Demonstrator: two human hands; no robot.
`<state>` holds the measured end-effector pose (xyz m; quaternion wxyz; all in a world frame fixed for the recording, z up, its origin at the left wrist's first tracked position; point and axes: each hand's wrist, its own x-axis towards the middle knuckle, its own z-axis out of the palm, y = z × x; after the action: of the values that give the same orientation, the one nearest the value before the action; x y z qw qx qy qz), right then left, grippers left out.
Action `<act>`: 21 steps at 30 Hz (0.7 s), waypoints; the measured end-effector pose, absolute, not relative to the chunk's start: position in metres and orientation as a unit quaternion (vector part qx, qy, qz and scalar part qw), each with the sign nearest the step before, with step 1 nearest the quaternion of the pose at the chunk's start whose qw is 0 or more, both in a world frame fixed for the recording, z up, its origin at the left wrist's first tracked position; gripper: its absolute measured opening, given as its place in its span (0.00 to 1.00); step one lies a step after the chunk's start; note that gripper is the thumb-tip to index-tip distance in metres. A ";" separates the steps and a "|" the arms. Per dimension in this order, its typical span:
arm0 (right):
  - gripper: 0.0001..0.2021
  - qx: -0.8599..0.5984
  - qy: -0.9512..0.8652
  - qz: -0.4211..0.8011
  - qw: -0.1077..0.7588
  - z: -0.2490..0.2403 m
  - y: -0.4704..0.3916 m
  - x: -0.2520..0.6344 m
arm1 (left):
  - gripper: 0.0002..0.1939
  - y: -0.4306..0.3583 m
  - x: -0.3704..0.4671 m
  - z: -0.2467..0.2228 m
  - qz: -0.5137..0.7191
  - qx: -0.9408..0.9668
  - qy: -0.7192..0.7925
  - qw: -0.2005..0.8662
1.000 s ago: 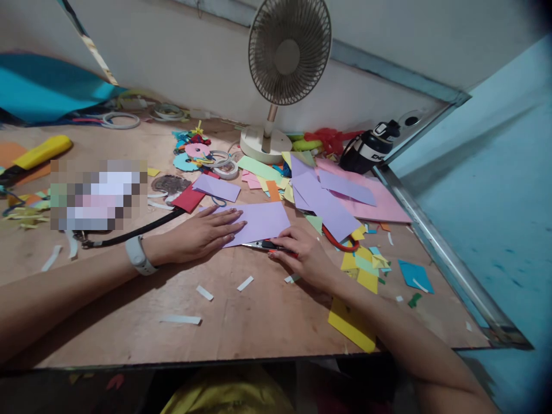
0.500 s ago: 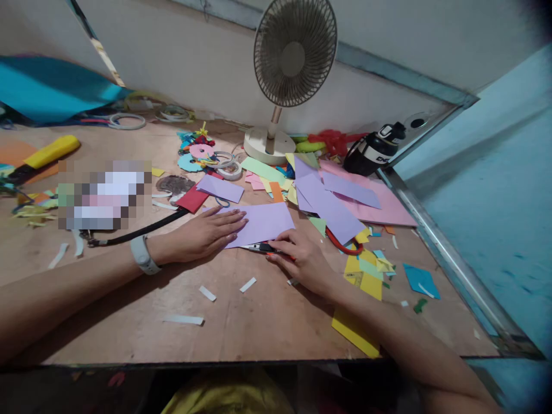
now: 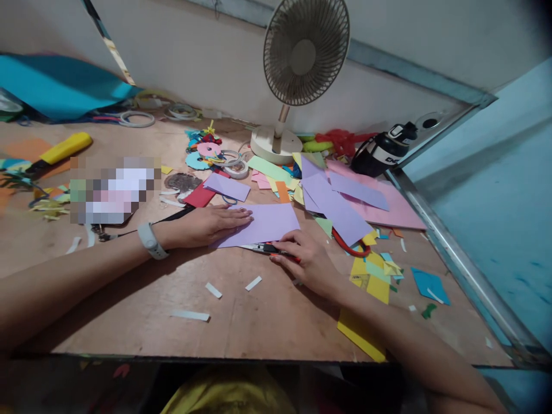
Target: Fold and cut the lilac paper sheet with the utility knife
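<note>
A sheet of purple paper point(image 3: 271, 221) lies on the wooden table, and my left hand point(image 3: 215, 223) rests flat across its left part, fingers stretched out. My right hand point(image 3: 302, 256) is at the sheet's lower right corner, its fingers wrapped round a cutter knife point(image 3: 264, 248) with a black and red handle. The knife's metal end points left along the sheet's near edge. A smaller stack of purple paper point(image 3: 227, 187) sits behind my left hand, partly over a red piece point(image 3: 200, 193).
A fan point(image 3: 276, 145) and a black bottle point(image 3: 382, 150) stand at the back. More purple sheets point(image 3: 340, 213) lie over pink paper point(image 3: 401, 208) at the right. White strips point(image 3: 190, 315) are near the front edge; a yellow-handled tool point(image 3: 66, 146) lies far left.
The whole view has shifted, so the things on the table appear slightly further right. Both hands keep nearly the same places at the purple sheet.
</note>
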<state>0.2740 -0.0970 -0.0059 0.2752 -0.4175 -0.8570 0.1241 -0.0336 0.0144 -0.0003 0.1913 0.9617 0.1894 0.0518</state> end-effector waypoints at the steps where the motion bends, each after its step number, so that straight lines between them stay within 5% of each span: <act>1: 0.11 -0.419 -0.857 0.122 0.275 -0.006 -0.097 0.271 | 0.26 0.015 -0.034 -0.001 0.055 0.961 0.192 0.192; 21: 0.09 -0.410 -0.861 0.131 0.269 -0.002 -0.099 0.254 | 0.26 0.011 -0.033 -0.001 0.061 0.963 0.187 0.185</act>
<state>0.2538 -0.0991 -0.0022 0.2692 -0.4103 -0.8615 0.1307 -0.0331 0.0113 -0.0012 0.1854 0.9628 0.1870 0.0607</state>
